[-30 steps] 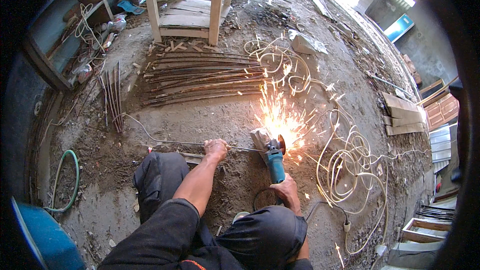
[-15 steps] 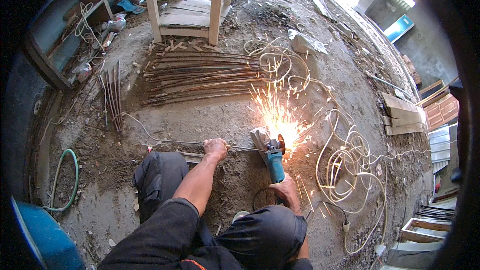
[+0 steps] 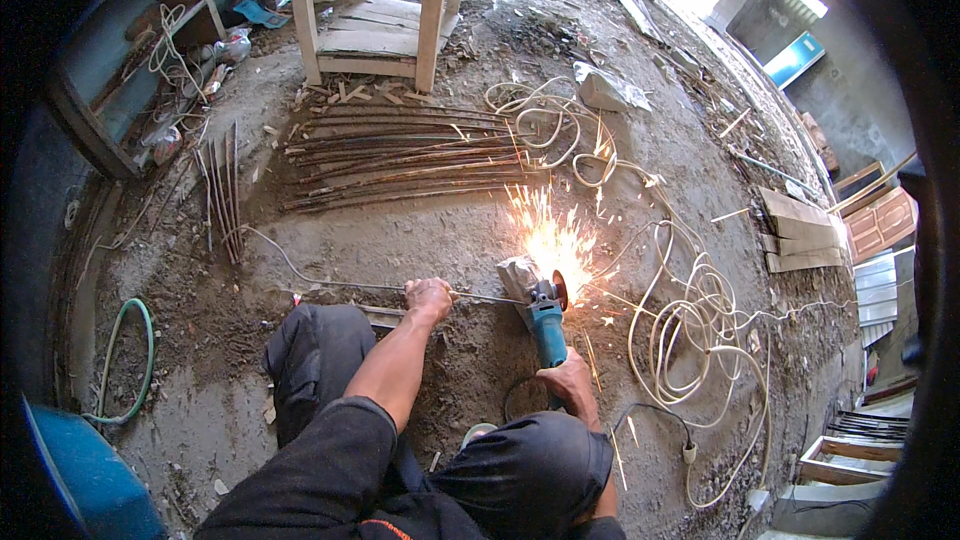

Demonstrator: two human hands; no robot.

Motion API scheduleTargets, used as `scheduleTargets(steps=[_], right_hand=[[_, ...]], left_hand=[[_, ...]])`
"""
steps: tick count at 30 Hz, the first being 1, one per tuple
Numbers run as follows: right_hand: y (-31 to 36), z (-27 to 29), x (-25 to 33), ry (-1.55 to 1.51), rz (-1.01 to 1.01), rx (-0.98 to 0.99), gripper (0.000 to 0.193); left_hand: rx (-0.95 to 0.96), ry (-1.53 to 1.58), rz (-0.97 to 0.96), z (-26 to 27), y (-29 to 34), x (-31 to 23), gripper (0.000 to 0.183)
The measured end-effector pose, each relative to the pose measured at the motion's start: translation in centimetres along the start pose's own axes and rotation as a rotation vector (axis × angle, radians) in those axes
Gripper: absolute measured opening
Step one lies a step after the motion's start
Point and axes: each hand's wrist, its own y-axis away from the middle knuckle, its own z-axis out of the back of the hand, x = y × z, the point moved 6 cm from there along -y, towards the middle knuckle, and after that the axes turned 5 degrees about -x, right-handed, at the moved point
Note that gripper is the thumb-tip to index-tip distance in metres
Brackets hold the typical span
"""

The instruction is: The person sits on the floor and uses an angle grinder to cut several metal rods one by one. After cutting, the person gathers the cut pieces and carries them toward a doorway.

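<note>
My left hand (image 3: 429, 299) is closed round a long thin metal rod (image 3: 360, 286), which runs from the left toward a stone block (image 3: 518, 278). My right hand (image 3: 570, 380) grips the body of a blue angle grinder (image 3: 547, 328). The grinder's disc (image 3: 559, 290) stands at the right end of the rod, beside the block. Bright sparks (image 3: 552, 233) spray away from it, mostly to the far side. Glare hides the exact spot where disc and rod meet.
Beyond my hands lies a row of rusty rods (image 3: 400, 155), with several more rods (image 3: 224, 195) at the left. A coiled pale cable (image 3: 690, 330) spreads at the right. A wooden stand (image 3: 370, 40) is at the back. A blue container (image 3: 95, 470) sits at lower left.
The spark spray has changed shape and looks somewhat narrower. Both hands, the rod and the grinder stay almost in place.
</note>
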Motion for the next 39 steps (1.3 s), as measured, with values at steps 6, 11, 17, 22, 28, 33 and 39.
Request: scheduleTargets(steps=[6,11,17,22,28,33,39], right_hand=[[-0.5,-0.4,-0.6,0.014,0.005,-0.005,0.075],[0.0,-0.7,-1.0,0.01,0.021,-0.095,0.076],[3.0,2.7,-1.9,-0.143,0.009,-0.221,0.071],[5.9,7.2,-4.8,-0.241,-0.124,-0.28,0.058],[10.4,9.4,-9.1,-0.394,-0.199,-0.385,0.042],[12.3,8.3,-11.7,-0.826,-0.179,-0.417,0.033],[9.9,8.8,-10.2,-1.283,-0.155,-0.381,0.033]], left_hand=[[-0.011,0.001,0.015,0.4,0.2,-0.1,0.029],[-0.052,0.015,-0.022,0.6,0.5,-0.1,0.027],[-0.105,0.08,-0.071,0.7,1.0,0.1,0.02],[-0.03,0.084,-0.048,1.0,1.3,0.1,0.024],[-0.077,0.065,-0.066,1.8,2.3,-0.4,0.031],[-0.415,-0.05,-0.42,3.6,5.7,-6.9,0.027],[0.193,0.553,-0.883,-0.4,18.4,-20.5,0.028]])
